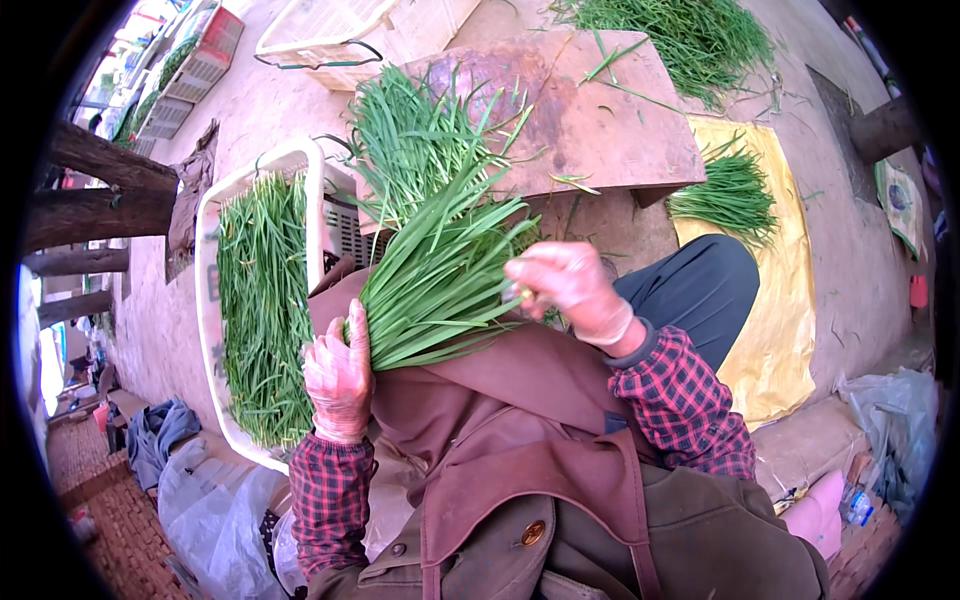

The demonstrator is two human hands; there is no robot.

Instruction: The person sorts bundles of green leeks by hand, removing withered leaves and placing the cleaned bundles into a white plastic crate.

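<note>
My left hand [337, 375], in a clear glove, grips a bunch of long green chives [430, 290] lying over the brown apron [500, 405] on my lap. My right hand [575, 290], also gloved, is closed in a pinch at the right end of the bunch, on some chive strands. Beyond them a loose pile of chives [420, 150] rests on a low worn board [590, 130]. To my left stands a white plastic crate [210, 290] packed with chives [262, 310] laid lengthwise.
A yellow sheet [775, 330] on my right holds another small bunch [725, 200]. A large chive heap [670, 35] and an empty crate [380, 25] sit behind the board. Wooden posts [105, 205] stand at the left; plastic bags [210, 510] lie lower left.
</note>
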